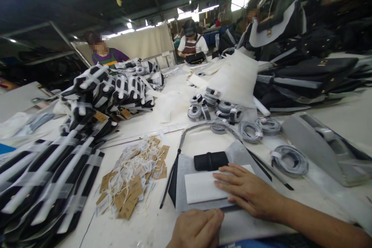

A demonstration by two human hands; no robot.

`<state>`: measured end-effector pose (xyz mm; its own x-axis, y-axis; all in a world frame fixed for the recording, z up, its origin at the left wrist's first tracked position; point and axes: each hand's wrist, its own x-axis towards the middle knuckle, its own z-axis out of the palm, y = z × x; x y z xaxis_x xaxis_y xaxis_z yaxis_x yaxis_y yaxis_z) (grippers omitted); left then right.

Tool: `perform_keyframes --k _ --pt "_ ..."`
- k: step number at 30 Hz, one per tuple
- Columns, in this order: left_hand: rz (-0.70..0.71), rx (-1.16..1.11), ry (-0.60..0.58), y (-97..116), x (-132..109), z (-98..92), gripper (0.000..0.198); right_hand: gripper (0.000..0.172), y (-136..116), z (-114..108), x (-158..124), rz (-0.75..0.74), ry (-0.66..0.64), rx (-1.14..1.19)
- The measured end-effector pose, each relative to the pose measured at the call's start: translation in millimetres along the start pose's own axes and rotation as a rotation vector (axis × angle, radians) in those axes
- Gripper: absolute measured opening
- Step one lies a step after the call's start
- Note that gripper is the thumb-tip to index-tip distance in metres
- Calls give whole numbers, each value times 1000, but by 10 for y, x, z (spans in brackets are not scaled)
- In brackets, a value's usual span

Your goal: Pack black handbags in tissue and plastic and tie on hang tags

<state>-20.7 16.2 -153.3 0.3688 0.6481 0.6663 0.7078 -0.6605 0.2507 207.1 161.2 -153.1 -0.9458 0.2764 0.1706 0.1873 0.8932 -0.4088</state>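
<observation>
In front of me lies a handbag (181, 159) covered in greyish translucent wrapping, its wrapped handle (200, 124) arching away from me. A white foam sheet (200, 188) rests across its front, just below a black strap tab (211, 161). My right hand (250, 193) lies flat on the sheet's right part, fingers stretched out. At the bag's near edge my left hand (197, 228) is curled closed; its fingertips are turned under, so whatever they may hold is hidden.
A heap of strung paper tags (130, 182) lies to the left. Beyond it are stacked wrapped black bags (52, 178). Coiled wrapped straps (251, 131), a grey tape dispenser (328, 147) and white foam sheets (232, 77) are to the right. Co-workers (192, 42) sit across the table.
</observation>
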Motion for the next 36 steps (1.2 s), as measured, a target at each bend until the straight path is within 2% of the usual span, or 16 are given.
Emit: perform_keyframes --k 3,5,7,11,16,18,21,24,26,28,33,36 --pt "-81 73 -115 -47 176 56 38 47 -46 -39 25 20 0 16" --pt "-120 112 -217 -108 213 185 47 40 -71 -33 47 30 44 28" --pt "-90 162 -266 -170 151 352 56 33 -80 -4 64 39 111 49" --pt "-9 308 -288 -275 -112 627 63 24 -65 29 46 21 244 164" --pt "132 460 -228 -425 -239 739 56 16 -58 -138 -177 46 431 250" --pt "172 489 -186 -473 -244 760 54 15 -47 -219 -350 126 535 176" --pt "173 516 -150 -487 -271 807 51 18 -2 -276 -660 396 681 59" --pt "110 517 -124 -449 -311 869 49 23 113 -316 -896 582 706 -14" --pt "86 516 -112 -426 -327 904 49 29 282 -412 -919 664 668 -47" --pt "89 516 -101 -423 -332 922 50 35 557 -591 -803 760 624 -58" --pt "96 500 -50 -465 -319 919 48 49 1502 -1198 -159 964 609 -1" --pt "83 499 30 -471 -270 921 49 45 1888 -1461 134 1090 614 139"
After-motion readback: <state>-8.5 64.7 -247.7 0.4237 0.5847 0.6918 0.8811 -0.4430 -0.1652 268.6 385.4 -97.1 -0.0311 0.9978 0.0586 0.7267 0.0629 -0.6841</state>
